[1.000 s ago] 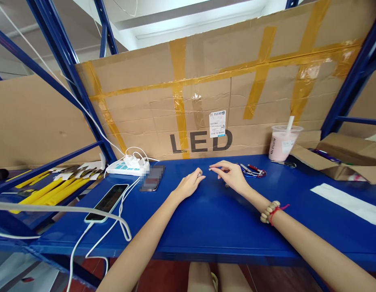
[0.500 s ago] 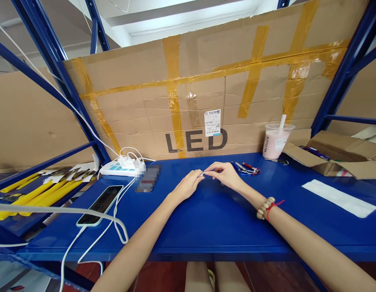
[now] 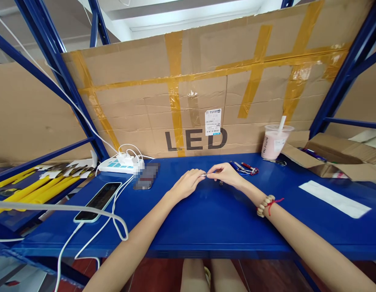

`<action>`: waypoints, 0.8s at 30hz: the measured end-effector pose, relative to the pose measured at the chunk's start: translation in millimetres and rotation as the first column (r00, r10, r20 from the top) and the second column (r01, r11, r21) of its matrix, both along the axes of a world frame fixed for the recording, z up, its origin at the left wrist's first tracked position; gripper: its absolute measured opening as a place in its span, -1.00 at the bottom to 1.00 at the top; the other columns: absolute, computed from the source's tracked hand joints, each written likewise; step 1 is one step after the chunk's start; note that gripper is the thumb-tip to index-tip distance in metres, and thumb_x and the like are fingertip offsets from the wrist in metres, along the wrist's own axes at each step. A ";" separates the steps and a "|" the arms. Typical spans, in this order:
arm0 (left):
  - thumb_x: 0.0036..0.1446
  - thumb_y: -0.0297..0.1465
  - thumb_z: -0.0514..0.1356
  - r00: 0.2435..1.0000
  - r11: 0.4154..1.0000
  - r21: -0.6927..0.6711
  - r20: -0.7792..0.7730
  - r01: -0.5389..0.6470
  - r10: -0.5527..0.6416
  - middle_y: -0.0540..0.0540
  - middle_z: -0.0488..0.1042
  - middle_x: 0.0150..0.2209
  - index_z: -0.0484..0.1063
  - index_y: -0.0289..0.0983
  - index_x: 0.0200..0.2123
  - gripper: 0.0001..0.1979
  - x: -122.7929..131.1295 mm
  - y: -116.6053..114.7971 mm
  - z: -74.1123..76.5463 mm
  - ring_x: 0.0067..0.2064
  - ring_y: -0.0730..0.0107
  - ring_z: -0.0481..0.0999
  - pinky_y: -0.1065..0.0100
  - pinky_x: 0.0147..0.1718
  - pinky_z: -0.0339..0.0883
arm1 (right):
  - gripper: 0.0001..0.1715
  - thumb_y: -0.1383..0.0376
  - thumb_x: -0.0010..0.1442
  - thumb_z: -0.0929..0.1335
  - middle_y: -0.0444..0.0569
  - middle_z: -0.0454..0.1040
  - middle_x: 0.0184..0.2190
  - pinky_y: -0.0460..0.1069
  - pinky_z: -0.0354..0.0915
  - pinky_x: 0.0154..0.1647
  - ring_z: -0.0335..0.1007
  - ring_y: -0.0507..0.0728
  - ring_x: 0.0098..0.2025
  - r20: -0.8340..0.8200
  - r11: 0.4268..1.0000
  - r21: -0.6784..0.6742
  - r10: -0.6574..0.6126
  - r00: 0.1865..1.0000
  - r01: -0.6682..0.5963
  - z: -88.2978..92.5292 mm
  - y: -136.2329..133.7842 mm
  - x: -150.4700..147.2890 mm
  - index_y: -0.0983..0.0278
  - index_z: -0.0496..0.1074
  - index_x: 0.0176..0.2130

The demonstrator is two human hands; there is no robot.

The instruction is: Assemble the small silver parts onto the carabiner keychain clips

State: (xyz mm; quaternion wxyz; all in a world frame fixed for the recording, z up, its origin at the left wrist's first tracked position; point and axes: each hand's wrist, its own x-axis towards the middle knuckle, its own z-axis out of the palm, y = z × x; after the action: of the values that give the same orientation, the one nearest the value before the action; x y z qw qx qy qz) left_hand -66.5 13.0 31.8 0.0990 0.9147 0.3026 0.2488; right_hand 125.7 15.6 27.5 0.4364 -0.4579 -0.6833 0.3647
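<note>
Over the middle of the blue shelf top (image 3: pixel 212 219), my left hand (image 3: pixel 188 184) and my right hand (image 3: pixel 226 174) meet at the fingertips. Between them is a small shiny metal piece (image 3: pixel 204 175), too small to make out. My left fingers are pressed together around its left side. The right thumb and index finger pinch at its right side. A beaded bracelet with a red string (image 3: pixel 266 206) is on my right wrist. Behind my right hand lie several pens or carabiner-like items (image 3: pixel 245 168) in blue, silver and red. A tiny dark item (image 3: pixel 221 183) lies under that hand.
On the left are a power strip (image 3: pixel 117 164) with white cables, a charging phone (image 3: pixel 98 202) and a dark, partly blurred phone (image 3: pixel 149 176). On the right stand a pink drink cup (image 3: pixel 274 142), an open carton (image 3: pixel 336 168) and a white strip (image 3: pixel 335 198). Cardboard (image 3: pixel 139 117) rises behind.
The view has shifted slightly. Both hands remain together at the small metal piece, with the fingertips of my right hand slightly lower and a little farther from my left.
</note>
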 end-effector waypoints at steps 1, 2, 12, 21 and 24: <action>0.29 -0.35 -0.16 1.000 1.000 -0.005 -0.003 -0.018 0.018 -0.08 0.41 -0.16 0.28 -0.19 -0.11 -0.73 -0.1 -1.7 0.6 -0.15 0.29 0.35 0.25 -0.08 0.17 | -0.65 0.10 -0.22 0.46 -0.08 0.48 -0.58 -0.12 0.17 -0.62 0.28 -0.03 -0.61 0.005 1.000 0.000 -0.009 1.000 0.009 -0.5 0.4 0.4 0.34 0.52 -0.48; 0.29 -0.36 -0.17 0.999 0.999 -0.012 -0.006 -0.033 0.033 -0.08 0.40 -0.15 0.26 -0.18 -0.09 -0.73 -0.3 -3.3 1.1 -0.14 0.30 0.35 0.23 -0.06 0.16 | -0.64 0.10 -0.22 0.46 -0.09 0.47 -0.59 -0.12 0.17 -0.63 0.27 -0.02 -0.62 0.010 1.000 0.003 -0.013 1.000 0.013 -1.4 0.9 0.8 0.34 0.51 -0.48; 0.26 -0.39 -0.11 0.989 0.990 -0.133 0.148 0.035 -0.015 -0.08 0.41 -0.25 0.24 -0.23 -0.09 -0.78 2.0 0.3 -10.3 -0.20 0.33 0.39 0.33 -0.17 0.24 | -0.66 0.11 -0.20 0.45 -0.12 0.42 -0.65 -0.13 0.12 -0.65 0.23 -0.04 -0.64 -0.001 0.999 0.033 -0.001 1.000 0.001 -3.5 2.0 3.3 0.34 0.49 -0.49; 0.23 -0.44 -0.08 0.962 0.989 -0.144 0.274 0.043 -0.002 -0.12 0.46 -0.20 0.24 -0.25 -0.19 -0.85 7.8 -8.7 -9.4 -0.18 0.33 0.47 0.37 -0.21 0.32 | -0.62 0.07 -0.15 0.43 -0.11 0.40 -0.63 -0.14 0.11 -0.68 0.24 -0.03 -0.63 0.019 0.999 0.013 0.034 0.999 -0.035 0.9 -2.8 4.2 0.35 0.48 -0.46; 0.23 -0.45 -0.08 0.960 0.996 -0.085 0.279 0.035 -0.010 -0.15 0.46 -0.14 0.26 -0.25 -0.23 -0.85 8.0 -8.9 -9.4 -0.12 0.29 0.47 0.32 -0.15 0.33 | -0.61 0.06 -0.16 0.44 -0.11 0.40 -0.59 -0.14 0.11 -0.69 0.22 -0.05 -0.63 0.005 0.999 -0.015 0.052 0.999 -0.052 2.2 -5.5 3.2 0.35 0.48 -0.46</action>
State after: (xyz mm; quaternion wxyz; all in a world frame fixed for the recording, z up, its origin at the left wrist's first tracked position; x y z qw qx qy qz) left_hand -58.5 4.1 22.4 0.1840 0.8687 0.2858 0.3602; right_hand 128.9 10.0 29.6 0.4215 -0.4443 -0.6934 0.3796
